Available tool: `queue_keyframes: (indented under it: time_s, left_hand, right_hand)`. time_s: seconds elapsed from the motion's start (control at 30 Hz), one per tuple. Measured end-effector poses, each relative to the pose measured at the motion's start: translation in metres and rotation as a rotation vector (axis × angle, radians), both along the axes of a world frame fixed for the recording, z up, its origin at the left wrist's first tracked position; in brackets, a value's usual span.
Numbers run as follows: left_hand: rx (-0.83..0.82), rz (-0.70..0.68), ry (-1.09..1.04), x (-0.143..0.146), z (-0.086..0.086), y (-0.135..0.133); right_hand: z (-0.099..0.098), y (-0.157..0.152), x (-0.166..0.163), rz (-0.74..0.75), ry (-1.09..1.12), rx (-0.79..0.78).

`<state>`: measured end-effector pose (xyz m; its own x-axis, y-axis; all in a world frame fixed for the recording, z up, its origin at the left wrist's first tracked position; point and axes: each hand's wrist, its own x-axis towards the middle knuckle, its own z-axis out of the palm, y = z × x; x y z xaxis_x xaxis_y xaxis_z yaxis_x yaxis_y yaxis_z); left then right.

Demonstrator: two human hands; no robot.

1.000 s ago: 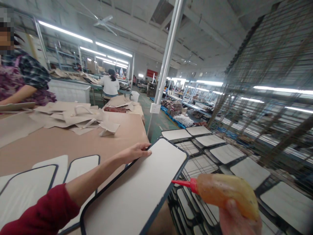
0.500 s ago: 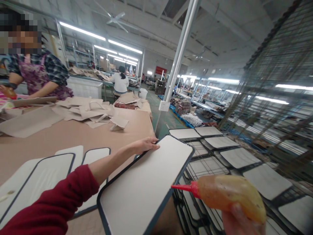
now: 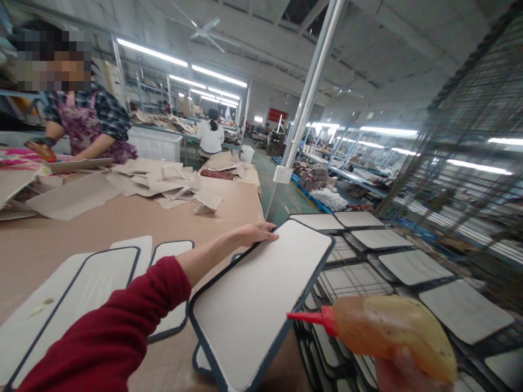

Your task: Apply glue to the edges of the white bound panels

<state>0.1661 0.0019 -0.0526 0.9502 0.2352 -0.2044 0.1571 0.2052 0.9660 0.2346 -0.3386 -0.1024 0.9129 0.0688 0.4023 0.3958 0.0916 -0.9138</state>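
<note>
Panel (image 3: 261,294), flat & white w/ rounded corners, dark rim, is tilted at the desk (image 3: 65,234) edge, next to the wire rack (image 3: 357,275). L hand (image 3: 256,233): fingers clamped on its upper L rim, thumb on white face. R hand (image 3: 402,367): fingers, mostly hidden, closed round a see-through amber bottle (image 3: 388,326); thin red nozzle (image 3: 306,316) at panel's R rim, contact unclear. Other panels (image 3: 414,267) on rack & desk; beige sheets (image 3: 77,196) heaped farther back.

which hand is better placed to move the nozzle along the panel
Probably the right hand: it holds the bottle, red nozzle pointing at the panel; the left hand grips the panel.
</note>
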Motion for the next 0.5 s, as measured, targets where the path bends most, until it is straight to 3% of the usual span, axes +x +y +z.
queue_keyframes:
  time_s: [0.2,0.5]
  left_hand:
    - [0.006,-0.011,-0.010,0.003,0.004,0.002]
    - [-0.041,0.047,0.021,0.010,0.003,0.008]
  right_hand:
    - [-0.012,-0.005,0.000,0.032,-0.011,0.007]
    - [0.009,0.001,-0.026,0.191,-0.044,0.009]
